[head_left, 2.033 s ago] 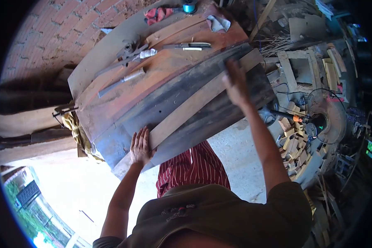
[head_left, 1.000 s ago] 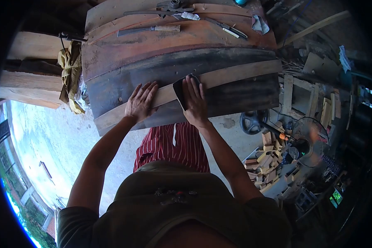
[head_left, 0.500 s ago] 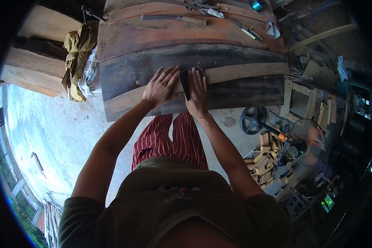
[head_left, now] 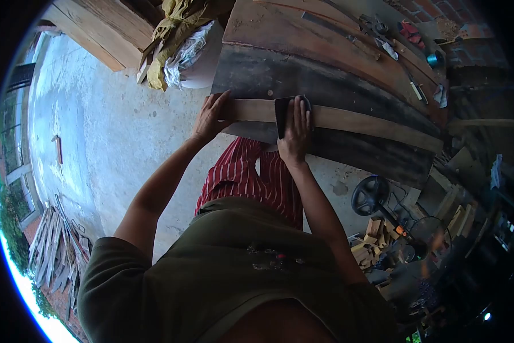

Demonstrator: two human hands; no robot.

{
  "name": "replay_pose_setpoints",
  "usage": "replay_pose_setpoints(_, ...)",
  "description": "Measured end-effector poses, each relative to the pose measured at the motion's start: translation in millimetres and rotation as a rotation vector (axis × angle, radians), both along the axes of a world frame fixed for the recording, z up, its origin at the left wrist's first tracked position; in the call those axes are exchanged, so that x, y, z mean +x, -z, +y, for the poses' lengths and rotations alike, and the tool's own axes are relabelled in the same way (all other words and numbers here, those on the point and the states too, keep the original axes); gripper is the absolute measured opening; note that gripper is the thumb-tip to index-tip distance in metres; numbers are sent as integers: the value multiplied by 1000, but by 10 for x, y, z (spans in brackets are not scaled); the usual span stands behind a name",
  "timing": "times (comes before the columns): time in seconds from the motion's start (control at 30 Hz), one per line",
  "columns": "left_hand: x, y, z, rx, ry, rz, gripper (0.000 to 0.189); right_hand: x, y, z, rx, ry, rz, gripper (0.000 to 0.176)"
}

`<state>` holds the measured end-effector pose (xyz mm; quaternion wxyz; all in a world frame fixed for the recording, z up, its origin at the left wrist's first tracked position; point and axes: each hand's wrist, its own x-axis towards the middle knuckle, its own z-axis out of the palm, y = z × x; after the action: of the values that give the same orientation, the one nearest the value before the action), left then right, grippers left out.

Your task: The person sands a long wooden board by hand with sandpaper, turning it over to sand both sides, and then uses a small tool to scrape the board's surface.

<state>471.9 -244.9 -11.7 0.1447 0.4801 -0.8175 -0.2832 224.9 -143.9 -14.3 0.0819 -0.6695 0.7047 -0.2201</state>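
A long, gently curved wooden strip (head_left: pixel 354 119) lies across the dark work surface (head_left: pixel 251 71). My left hand (head_left: pixel 212 116) is at the strip's left end, its fingers over the far edge and its thumb along the near side. My right hand (head_left: pixel 296 128) presses with straight fingers on a dark sheet of sandpaper (head_left: pixel 281 108), which lies across the strip. Part of the sandpaper is hidden under the fingers.
Beyond the strip lie a flat metal file (head_left: pixel 331 26), a knife (head_left: pixel 415 86) and a teal spool (head_left: pixel 435 59). Cloth bundles (head_left: pixel 180 51) sit at the left. A pedestal fan (head_left: pixel 371 194) and wood offcuts (head_left: pixel 374 240) are at the lower right.
My left hand has moved from lying on the strip's middle to its left end. My right hand and the sandpaper are nearer the left end too. The view has turned and shifted left.
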Motion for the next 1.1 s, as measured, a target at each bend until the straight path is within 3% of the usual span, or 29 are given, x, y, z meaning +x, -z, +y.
replay_pose_setpoints(0.1,281,17,-63,-104,0,80,80,84,-53,-27,38,-316,-107,82)
replay_pose_setpoints(0.13,409,60,-79,-62,-43,73,65,-132,-65,-11,73,-364,8,81)
replay_pose_setpoints(0.17,499,109,-98,-61,-67,74,65,-438,-86,24,107,-415,122,80)
replay_pose_setpoints(0.27,618,136,-84,-90,53,-6,30,-1295,-55,251,64,-286,181,76)
replay_pose_setpoints(0.4,594,273,49,38,-139,140,52,-1054,-60,168,105,-272,152,70)
replay_pose_setpoints(0.47,524,170,135,172,-222,292,64,-513,29,-43,81,-410,38,71)
replay_pose_setpoints(0.57,527,275,152,182,-257,258,63,482,18,-415,73,-596,-14,84)
replay_pose_setpoints(0.67,580,477,155,71,-244,312,62,1062,54,-666,45,-700,-61,67)
replay_pose_setpoints(0.73,574,444,174,109,-256,319,62,1064,21,-692,44,-714,-52,65)
replay_pose_setpoints(0.9,431,335,143,222,-341,421,66,-124,-146,-385,191,-699,32,73)
replay_pose_setpoints(0.97,474,452,69,318,-299,474,73,-267,-144,-335,218,-698,15,75)
replay_pose_setpoints(1.03,501,501,16,204,-233,273,79,-18,-75,-428,192,-696,-1,75)
replay_pose_setpoints(1.1,533,548,19,227,-231,281,81,470,-15,-648,116,-740,-31,75)
